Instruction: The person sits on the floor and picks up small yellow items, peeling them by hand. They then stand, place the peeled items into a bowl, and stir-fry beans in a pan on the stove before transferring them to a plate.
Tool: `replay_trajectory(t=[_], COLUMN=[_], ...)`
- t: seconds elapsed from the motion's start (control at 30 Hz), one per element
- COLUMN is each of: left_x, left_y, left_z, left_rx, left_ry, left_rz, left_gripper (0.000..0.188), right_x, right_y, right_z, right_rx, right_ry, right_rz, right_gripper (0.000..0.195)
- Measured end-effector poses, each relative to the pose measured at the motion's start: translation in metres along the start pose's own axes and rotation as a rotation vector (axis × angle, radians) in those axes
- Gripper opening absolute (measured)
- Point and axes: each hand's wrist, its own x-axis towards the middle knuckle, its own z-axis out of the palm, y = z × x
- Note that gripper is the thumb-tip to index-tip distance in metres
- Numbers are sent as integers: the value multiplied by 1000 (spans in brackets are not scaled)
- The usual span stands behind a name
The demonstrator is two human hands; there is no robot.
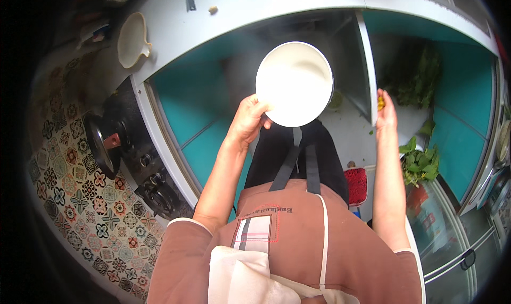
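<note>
My left hand (251, 118) grips the rim of a round white bowl (295, 82), its pale inside facing the camera. The bowl is above my lap, before an open teal-lined cabinet. My right hand (386, 108) is at the end of an open cabinet door (369, 68), palm turned up, fingers near the door edge. Small yellow pieces (381, 103) show at its fingers; the door edge partly hides that hand.
Leafy greens (421, 164) stand at the right, with more (419, 76) behind the door. A white dish (133, 40) is on the white counter (255, 4). A stove (139, 152) with a dark lidded pan (102, 144) lies left. A red sponge-like pad (355, 186) sits near my lap.
</note>
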Motion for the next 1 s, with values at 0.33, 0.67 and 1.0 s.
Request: replay_trajectory(t=[0.33,0.67,1.0], left_x=[11,96,75], left_y=[89,212,299], left_z=[2,251,366], left_rx=[-441,-1089,-1231], left_ry=[-405,-1671,-1898], left_rz=[56,-782,-1021], left_gripper=[23,14,8], right_x=[-66,-227,-216], right_y=[153,-20,-94], right_z=[109,137,137], right_rx=[318,379,628], right_ry=[-263,-493,-369], right_rz=[531,190,-28], right_gripper=[15,15,21])
